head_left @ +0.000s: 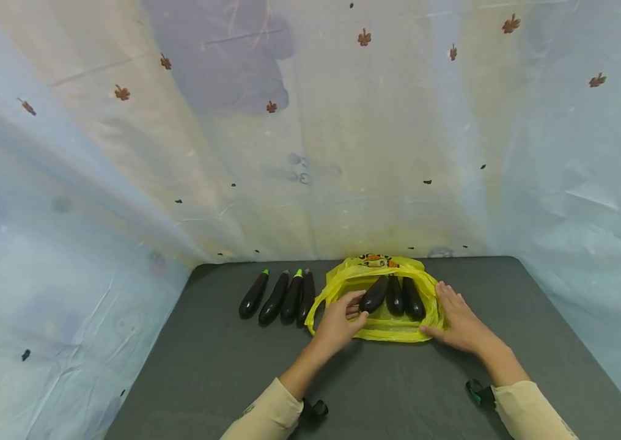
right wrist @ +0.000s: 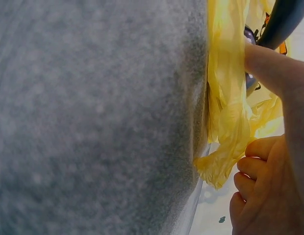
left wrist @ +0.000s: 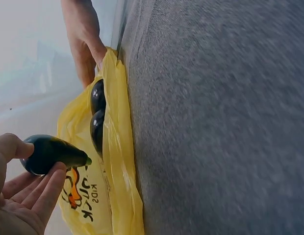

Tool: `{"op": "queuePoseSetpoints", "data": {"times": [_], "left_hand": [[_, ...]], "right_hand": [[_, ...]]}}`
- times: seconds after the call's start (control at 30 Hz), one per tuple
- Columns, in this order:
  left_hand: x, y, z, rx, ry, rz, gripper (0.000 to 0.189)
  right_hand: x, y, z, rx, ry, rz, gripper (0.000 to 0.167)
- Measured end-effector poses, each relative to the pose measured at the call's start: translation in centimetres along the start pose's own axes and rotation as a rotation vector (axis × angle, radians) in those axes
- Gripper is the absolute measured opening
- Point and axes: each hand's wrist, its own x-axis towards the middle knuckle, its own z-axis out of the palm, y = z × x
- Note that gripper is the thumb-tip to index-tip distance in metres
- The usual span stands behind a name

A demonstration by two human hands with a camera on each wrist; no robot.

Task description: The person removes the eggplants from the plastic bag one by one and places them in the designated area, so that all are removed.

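Observation:
My left hand (head_left: 337,329) holds a dark, glossy eggplant (head_left: 374,294) by its rounded end, thumb on one side and fingers on the other. In the left wrist view, the held eggplant (left wrist: 54,154) points its green stem end at the mouth of a yellow plastic bag (left wrist: 123,147). Two more eggplants (head_left: 395,297) lie side by side inside the bag, which rests on the table with its opening toward me. At the bag's right side, my right hand (head_left: 463,325) touches the rim with fingers extended and thumb (right wrist: 267,63) over the front edge.
Left of the bag, several eggplants (head_left: 274,299) lie in a row on the dark grey table (head_left: 206,366). A pale plastic sheet (head_left: 310,159) with leaf prints hangs behind and beside the table. Black straps (head_left: 480,394) show near both sleeves.

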Motion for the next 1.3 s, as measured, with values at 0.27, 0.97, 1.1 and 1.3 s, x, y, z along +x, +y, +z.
{"op": "queuePoseSetpoints", "data": {"times": [0.27,0.97,1.1,1.3], "left_hand": [[-1.0,-0.2,-1.6,0.003,0.012,0.011,0.049],[-3.4,-1.6,-6.4,-0.044,-0.019,0.061,0.048],[-3.6,-1.9,-7.0,-0.047,-0.041,0.069,0.049],[-3.8,-2.0,-8.1,-0.051,-0.043,0.085,0.05]], "right_hand": [[0.0,0.0,0.0,-0.014,0.008,-0.002,0.122],[0.0,0.1,0.0,0.001,0.002,-0.001,0.123],[0.1,0.1,0.0,0.005,-0.003,0.001,0.123],[0.2,0.1,0.1,0.006,-0.007,0.002,0.123]]}}
